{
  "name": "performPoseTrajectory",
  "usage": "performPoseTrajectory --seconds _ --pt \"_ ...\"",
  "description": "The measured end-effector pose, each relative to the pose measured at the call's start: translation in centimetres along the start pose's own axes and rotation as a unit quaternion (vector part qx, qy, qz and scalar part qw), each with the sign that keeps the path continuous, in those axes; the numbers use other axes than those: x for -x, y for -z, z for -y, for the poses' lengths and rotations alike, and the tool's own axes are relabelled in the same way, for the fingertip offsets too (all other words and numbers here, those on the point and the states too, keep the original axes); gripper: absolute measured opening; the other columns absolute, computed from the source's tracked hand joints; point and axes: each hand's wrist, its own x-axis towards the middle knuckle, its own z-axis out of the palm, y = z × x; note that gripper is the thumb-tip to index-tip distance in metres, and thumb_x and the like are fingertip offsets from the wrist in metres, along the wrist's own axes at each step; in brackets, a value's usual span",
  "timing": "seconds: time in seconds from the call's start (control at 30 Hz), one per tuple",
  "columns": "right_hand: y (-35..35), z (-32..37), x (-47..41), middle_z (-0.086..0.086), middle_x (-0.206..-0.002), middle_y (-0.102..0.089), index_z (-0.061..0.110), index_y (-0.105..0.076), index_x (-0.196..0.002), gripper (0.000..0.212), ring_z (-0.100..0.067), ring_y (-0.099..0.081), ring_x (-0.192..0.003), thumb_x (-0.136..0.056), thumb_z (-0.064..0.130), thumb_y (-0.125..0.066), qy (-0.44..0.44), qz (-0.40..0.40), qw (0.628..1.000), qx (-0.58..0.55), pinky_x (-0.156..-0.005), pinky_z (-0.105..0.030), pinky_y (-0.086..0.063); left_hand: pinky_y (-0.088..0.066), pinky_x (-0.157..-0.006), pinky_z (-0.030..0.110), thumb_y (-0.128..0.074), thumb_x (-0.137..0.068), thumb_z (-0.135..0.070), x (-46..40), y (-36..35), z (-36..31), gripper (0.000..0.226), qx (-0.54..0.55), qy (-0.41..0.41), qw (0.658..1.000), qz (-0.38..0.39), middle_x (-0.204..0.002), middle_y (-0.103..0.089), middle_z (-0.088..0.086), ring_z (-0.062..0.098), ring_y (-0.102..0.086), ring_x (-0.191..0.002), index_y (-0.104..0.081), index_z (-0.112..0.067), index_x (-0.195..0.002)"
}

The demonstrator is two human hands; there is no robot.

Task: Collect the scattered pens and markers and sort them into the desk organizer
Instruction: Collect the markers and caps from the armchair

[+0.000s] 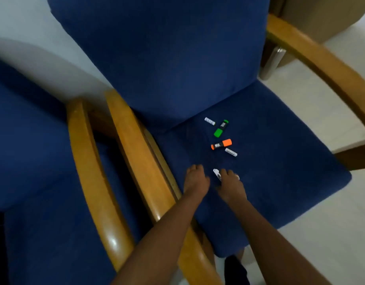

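- Second blue chair [23, 140] at far left, cut off by the frame edge; nothing seen lying on it.
- Wooden armrest [136, 153] crossed by the left forearm, probably for reach over the seat.
- Left hand [195, 179] low over the blue seat [280, 182], fingers curled downward; holding something or not: cannot tell, fingertips turned away and blurred.
- Small white marker [217, 174] just beside the right hand [231, 184], seemingly pinched at its near end by the fingers; grip partly hidden, far tip poking out. Ring on one finger.
- Farther back on the seat, untouched: white marker [209, 121], green highlighter [221, 128], orange highlighter [221, 144] and another white marker [231, 152], the last two nearly touching. Loose scatter, likely dropped rather than placed.
- Desk organizer nowhere in view; sorting presumably elsewhere, so collecting stage only.
- Print on the white markers too small to read.
- Right armrest [321, 58] and pale floor beyond, partly cut off.
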Motion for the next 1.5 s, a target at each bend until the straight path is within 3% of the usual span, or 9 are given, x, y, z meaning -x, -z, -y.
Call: performPoseTrajectory --seconds 0.17,0.37,0.63,0.83,0.97,1.07,1.17,1.27,1.5 --pt "-2.5 -1.6 -3.0 -0.008 -0.148 -0.026 0.022 -0.011 -0.15 0.069 -0.027 -0.034 -0.132 -0.093 0.013 -0.048 0.086 0.026 0.989 0.12 -0.102 -0.04 -0.037 -0.041 -0.1 0.035 -0.043 -0.097 -0.013 -2.5 -2.9 -1.5 0.037 0.003 0.049 0.998 0.035 -0.14 -0.04 0.012 0.026 -0.043 -0.125 -0.04 -0.007 -0.133" --pt "-3.0 -3.3 -4.0 -0.011 -0.141 -0.031 0.017 -0.021 -0.145 0.07 -0.027 -0.036 -0.131 -0.086 0.009 -0.058 0.124 0.021 0.969 0.212 -0.101 -0.043 -0.038 -0.041 -0.101 0.036 -0.043 -0.095 -0.01 -4.7 -3.9 -3.0 0.045 -0.009 0.053 0.998 0.025 -0.142 -0.036 0.015 0.028 -0.042 -0.125 -0.033 -0.005 -0.139" --pt "2.1 -6.1 -8.8 -0.014 -0.119 -0.05 0.012 -0.039 -0.14 0.071 -0.032 -0.052 -0.108 -0.075 0.01 -0.067 0.097 -0.104 0.986 0.092 -0.082 -0.044 -0.05 -0.037 -0.099 0.036 -0.044 -0.091 -0.004 -11.2 -2.0 -6.4 0.049 -0.083 -0.052 0.995 -0.017 -0.141 -0.038 0.012 0.029 -0.041 -0.125 -0.033 -0.008 -0.139" --pt "1.8 -4.7 -12.2 -0.008 -0.136 -0.037 0.012 -0.029 -0.138 0.059 -0.026 -0.039 -0.126 -0.087 0.019 -0.058 0.142 -0.043 0.955 0.258 -0.099 -0.043 -0.037 -0.044 -0.093 0.034 -0.045 -0.095 -0.015 -15.1 -2.7 -7.1 0.044 -0.18 -0.034 0.983 -0.026 -0.139 -0.035 0.013 0.025 -0.038 -0.126 -0.033 -0.007 -0.137" --pt "1.0 -4.8 -12.0 -0.007 -0.11 -0.055 0.012 -0.036 -0.118 0.055 -0.024 -0.058 -0.098 -0.074 0.016 -0.07 0.141 -0.016 0.952 0.27 -0.079 -0.038 -0.049 -0.037 -0.099 0.034 -0.041 -0.096 -0.021 -15.4 -3.1 -6.5 0.041 -0.249 -0.057 0.967 -0.017 -0.138 -0.035 0.014 0.026 -0.037 -0.125 -0.035 -0.007 -0.134" --pt "1.8 -5.3 -12.4 -0.007 -0.087 -0.062 0.012 -0.033 -0.103 0.052 -0.025 -0.062 -0.071 -0.071 0.014 -0.074 0.12 -0.03 0.978 0.168 -0.051 -0.032 -0.045 -0.033 -0.101 0.034 -0.041 -0.097 -0.023 -15.7 -4.0 -6.1 0.037 -0.272 -0.049 0.961 -0.012 -0.137 -0.035 0.012 0.026 -0.036 -0.125 -0.035 -0.01 -0.132" --pt "4.2 -6.1 -14.0 -0.012 -0.105 -0.061 0.008 -0.034 -0.124 0.031 -0.032 -0.059 -0.091 -0.094 0.011 -0.043 -0.019 -0.078 0.995 -0.057 -0.061 -0.031 -0.038 -0.031 -0.104 0.034 -0.047 -0.096 -0.027 -16.4 -4.6 -6.2 0.042 -0.275 -0.023 0.961 -0.007 -0.136 -0.035 0.01 0.024 -0.035 -0.125 -0.033 -0.011 -0.132" --pt "7.2 -5.6 -17.1 -0.015 -0.1 -0.063 0.01 -0.041 -0.124 0.032 -0.034 -0.06 -0.089 -0.096 0.025 -0.049 -0.048 -0.123 0.967 -0.219 -0.067 -0.038 -0.044 -0.03 -0.105 0.034 -0.05 -0.095 -0.029 -16.9 -5.1 -6.4 0.046 -0.289 -0.012 0.957 0.007 -0.137 -0.033 0.009 0.024 -0.034 -0.126 -0.031 -0.012 -0.134" --pt "6.6 1.4 -23.1 -0.014 -0.113 -0.059 0.005 -0.043 -0.122 0.051 -0.033 -0.059 -0.102 -0.084 0.028 -0.067 -0.066 -0.033 0.983 -0.166 -0.071 -0.034 -0.04 -0.031 -0.103 0.036 -0.04 -0.096 -0.022 -17.8 -5.5 -6.4 0.054 -0.297 -0.005 0.954 0.03 -0.137 -0.033 0.011 0.025 -0.035 -0.123 -0.02 -0.006 -0.144"
